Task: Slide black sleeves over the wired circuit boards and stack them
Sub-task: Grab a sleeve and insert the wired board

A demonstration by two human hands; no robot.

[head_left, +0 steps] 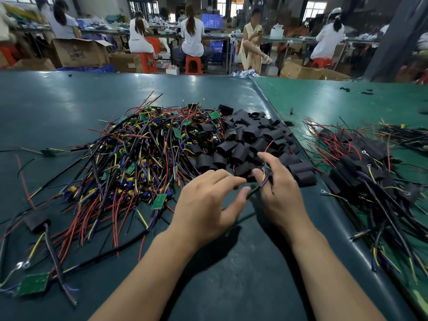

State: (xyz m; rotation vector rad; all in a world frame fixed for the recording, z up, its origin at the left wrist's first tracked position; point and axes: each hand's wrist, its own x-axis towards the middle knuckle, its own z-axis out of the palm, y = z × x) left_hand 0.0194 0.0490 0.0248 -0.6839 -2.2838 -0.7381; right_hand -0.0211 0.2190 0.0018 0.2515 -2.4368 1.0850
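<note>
Both hands low and centre over the green worktop (69,107), close together, just at the near edge of the pile of black sleeves (252,140). Right hand (280,193) curled round a bundle of purple, yellow and black wires (265,176), pinched between thumb and fingers — whether a board hangs on the far end, cannot tell, hidden behind the fingers. Left hand (206,200) relaxed and spread, gripping nothing, forefinger and thumb tip reaching toward that same bundle and toward the nearest sleeve.

Held wires running roughly away from the body, tilted a little left at the near end. Loose sleeves lying straight ahead of and touching the fingertips, mouths facing every way; nearest ones just beyond the left forefinger, so the left hand looks better placed to pick one.

Heap of unsleeved wired circuit boards (143,144) off to the left, beside the sleeves. Finished stack of sleeved boards (370,167) to the right, nearer the right hand — likely the dropping side.

Probable step: choosing a sleeve to thread over the held wires.
</note>
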